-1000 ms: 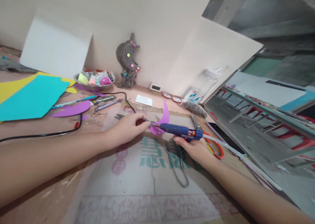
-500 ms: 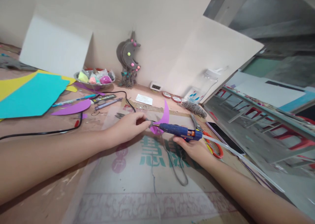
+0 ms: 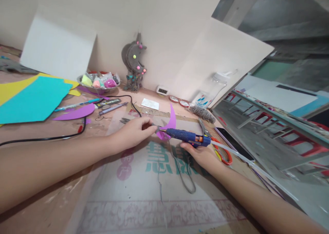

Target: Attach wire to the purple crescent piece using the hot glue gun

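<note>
A blue hot glue gun [image 3: 181,135] is gripped in my right hand [image 3: 203,155], its metal nozzle pointing left. A long translucent glue stick [image 3: 239,154] trails out of its back end. My left hand [image 3: 138,133] is closed in a pinch on a bit of grey yarn right at the nozzle tip; the exact contact is too small to make out. Loops of the grey yarn [image 3: 189,190] hang down over the printed plastic sheet. Just behind the nozzle is a purple crescent-shaped paper piece [image 3: 172,119], its lower part partly covered by the gun.
Orange-handled scissors [image 3: 226,155] and a phone [image 3: 235,145] lie right of my right hand. A yarn bundle [image 3: 203,114] and a clear bottle [image 3: 213,86] are behind. Left are turquoise paper [image 3: 33,98], a bowl of clay [image 3: 99,86] and a black cord [image 3: 43,139]. A decorated grey moon [image 3: 135,57] stands at the wall.
Almost nothing differs. Both hands, the glue gun and the yarn keep their places, with only a very slight shift of the view.
</note>
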Tool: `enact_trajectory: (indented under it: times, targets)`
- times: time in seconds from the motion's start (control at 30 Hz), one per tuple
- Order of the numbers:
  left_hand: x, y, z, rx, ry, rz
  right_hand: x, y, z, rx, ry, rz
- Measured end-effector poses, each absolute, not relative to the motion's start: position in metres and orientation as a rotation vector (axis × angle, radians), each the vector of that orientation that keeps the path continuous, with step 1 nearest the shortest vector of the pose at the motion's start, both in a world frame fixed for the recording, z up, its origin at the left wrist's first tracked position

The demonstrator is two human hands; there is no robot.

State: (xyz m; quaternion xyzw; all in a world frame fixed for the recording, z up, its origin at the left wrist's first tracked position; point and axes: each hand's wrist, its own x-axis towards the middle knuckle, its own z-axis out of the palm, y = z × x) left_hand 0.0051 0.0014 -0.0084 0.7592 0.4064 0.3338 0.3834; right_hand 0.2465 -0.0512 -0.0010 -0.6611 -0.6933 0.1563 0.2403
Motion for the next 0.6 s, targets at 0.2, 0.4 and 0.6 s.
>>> enact_trajectory:
  times: [0.2, 0.4, 0.6]
  targets:
    - [0.0053, 0.0005, -0.006, 1.934, 1.042, 0.849, 0.2487, -0.0496, -0.0022, -1.789, -1.952, 0.408]
    - [0.0056, -0.001, -0.0052, 1.932, 1.051, 0.847, 0.2452, -0.0508, 0.0009, -1.772, -1.929, 0.429]
    - [0.0046, 0.0013, -0.0072, 1.941, 1.042, 0.817, 0.247, -0.0509, -0.0012, -1.772, -1.931, 0.429]
